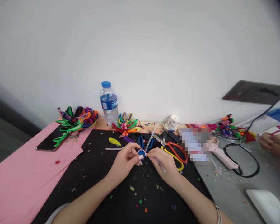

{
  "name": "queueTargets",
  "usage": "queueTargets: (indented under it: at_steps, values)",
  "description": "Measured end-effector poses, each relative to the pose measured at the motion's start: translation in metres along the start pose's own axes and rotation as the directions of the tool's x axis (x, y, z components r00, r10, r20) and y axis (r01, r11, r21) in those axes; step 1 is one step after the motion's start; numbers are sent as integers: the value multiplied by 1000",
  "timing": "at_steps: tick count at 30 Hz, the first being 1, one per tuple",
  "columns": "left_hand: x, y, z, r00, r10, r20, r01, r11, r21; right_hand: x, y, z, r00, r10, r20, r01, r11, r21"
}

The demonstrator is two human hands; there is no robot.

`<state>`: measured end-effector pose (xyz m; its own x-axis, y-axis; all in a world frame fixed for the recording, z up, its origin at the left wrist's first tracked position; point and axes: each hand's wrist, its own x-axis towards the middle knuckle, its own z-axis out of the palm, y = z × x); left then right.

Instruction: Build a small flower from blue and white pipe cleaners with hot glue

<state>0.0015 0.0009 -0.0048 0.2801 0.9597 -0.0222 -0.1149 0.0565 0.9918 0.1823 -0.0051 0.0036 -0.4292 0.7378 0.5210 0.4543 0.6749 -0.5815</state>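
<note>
Over the middle of the black mat, my left hand [128, 157] pinches a small round blue piece [142, 153] with a pale rim, between thumb and fingers. My right hand [164, 162] is closed beside it, fingertips at the rim, on a pale lilac pipe cleaner [161, 166] whose end sticks out under the fingers. Just behind the hands lie a translucent stick [151, 137], blue pipe-cleaner loops [141, 141] and a purple loop [130, 140]. A yellow loop [114, 142] and another pale lilac strip [113, 149] lie left of them.
Scissors [177, 151] with red and yellow handles lie right of my hands. A water bottle [109, 102], a paper cup [172, 122] and pipe-cleaner bundles [80, 119] stand along the wall. A glue gun [224, 157] with a black cord and another person's hand [274, 144] are at right.
</note>
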Motion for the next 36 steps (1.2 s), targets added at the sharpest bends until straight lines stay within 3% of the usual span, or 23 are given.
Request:
queueTargets:
  at_steps: [17, 25, 28, 31, 36]
  values:
    - [0, 2, 0, 1000, -26, 7, 26, 1000, 18, 2, -1, -2, 1000, 15, 24, -15, 1000, 22]
    - [1, 1, 1, 998, -67, 16, 68, 997, -40, 3, 6, -4, 971, 235, -49, -226, 962, 152]
    - [1, 2, 1, 994, -93, 58, 98, 991, -95, 1, 11, -1, 921, 386, -47, -349, 875, 337]
    - [0, 4, 1, 987, -134, 87, 144, 981, -129, 0, 14, 1, 864, 503, 11, -424, 716, 555]
    - [-2, 5, 1, 982, -155, 110, 172, 972, -162, 3, 11, -2, 844, 523, 115, -444, 564, 696]
